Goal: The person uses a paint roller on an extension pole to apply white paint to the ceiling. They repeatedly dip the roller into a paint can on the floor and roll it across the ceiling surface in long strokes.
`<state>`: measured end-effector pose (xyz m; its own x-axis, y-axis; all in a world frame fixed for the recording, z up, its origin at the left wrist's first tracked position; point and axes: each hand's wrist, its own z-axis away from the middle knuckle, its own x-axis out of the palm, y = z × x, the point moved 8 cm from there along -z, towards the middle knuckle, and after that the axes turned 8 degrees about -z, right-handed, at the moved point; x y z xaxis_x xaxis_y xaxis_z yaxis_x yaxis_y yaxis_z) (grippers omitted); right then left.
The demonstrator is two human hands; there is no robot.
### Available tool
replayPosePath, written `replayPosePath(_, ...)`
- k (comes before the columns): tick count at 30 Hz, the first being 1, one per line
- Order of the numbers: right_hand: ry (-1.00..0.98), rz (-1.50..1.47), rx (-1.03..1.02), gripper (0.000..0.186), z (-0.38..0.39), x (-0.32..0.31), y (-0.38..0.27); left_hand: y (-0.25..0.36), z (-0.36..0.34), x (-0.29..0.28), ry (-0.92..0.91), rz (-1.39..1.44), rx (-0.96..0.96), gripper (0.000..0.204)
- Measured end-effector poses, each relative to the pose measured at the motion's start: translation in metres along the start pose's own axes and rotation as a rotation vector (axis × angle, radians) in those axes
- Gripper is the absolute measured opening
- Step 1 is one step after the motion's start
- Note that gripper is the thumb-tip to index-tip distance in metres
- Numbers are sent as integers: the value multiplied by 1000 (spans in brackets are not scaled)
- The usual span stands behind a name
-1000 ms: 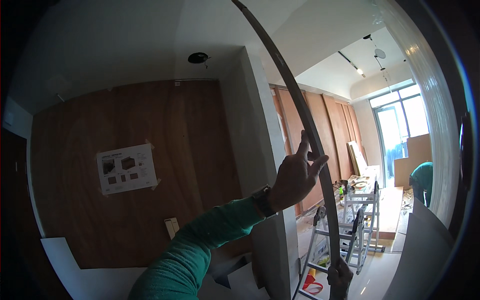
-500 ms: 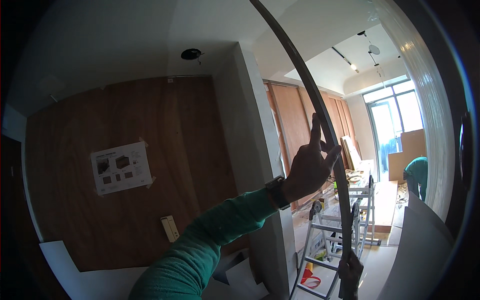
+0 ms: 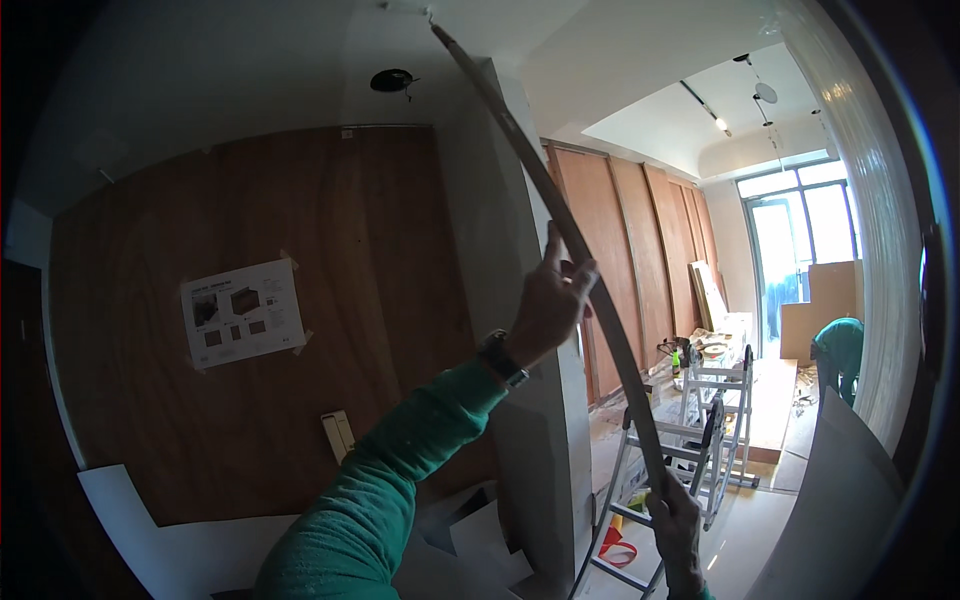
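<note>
A paint roller on a long grey pole (image 3: 528, 152) slants across the view from lower right to upper left. Its pale roller head (image 3: 405, 7) shows at the top edge, by the ceiling; a bent wire joins it to the pole. My left hand (image 3: 550, 300), in a green sleeve with a dark watch at the wrist, is closed around the middle of the pole, its index finger stretched up alongside. Lower down, my right hand (image 3: 680, 525) grips the pole near its bottom end.
A wooden panel wall (image 3: 250, 410) carries a taped paper sheet (image 3: 243, 313). A grey pillar (image 3: 545, 420) stands beside the pole. Beyond are an aluminium ladder (image 3: 640, 490) and a bent-over person in green (image 3: 838, 350). Plastic sheeting (image 3: 870, 200) hangs at right. The ceiling has a round hole (image 3: 394, 80).
The pole has swung left and come lower, so its upper end and roller head now show. Both my hands moved left with it, still holding it.
</note>
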<state>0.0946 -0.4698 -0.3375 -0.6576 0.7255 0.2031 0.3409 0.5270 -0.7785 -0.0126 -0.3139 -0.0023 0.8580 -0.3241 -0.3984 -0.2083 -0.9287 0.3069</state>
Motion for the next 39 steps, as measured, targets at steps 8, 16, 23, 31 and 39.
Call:
replayPosePath(8,-148,75,-40,52,-59,76,-34,-91,-49,-67,84,83,-136,74)
replayPosePath(16,-121,119,-18,50,-76,76,-17,-109,-52,-65,68,36,-183,81)
replayPosePath(23,-64,84,-29,47,-84,54,-2,-95,-58,-37,4,8,-165,75)
replayPosePath(31,-125,17,-34,45,-139,57,9,-121,-96,-40,33,-6,-186,76)
replayPosePath(39,-47,-73,-49,43,-102,12,60,-78,-60,14,-32,-101,-53,72)
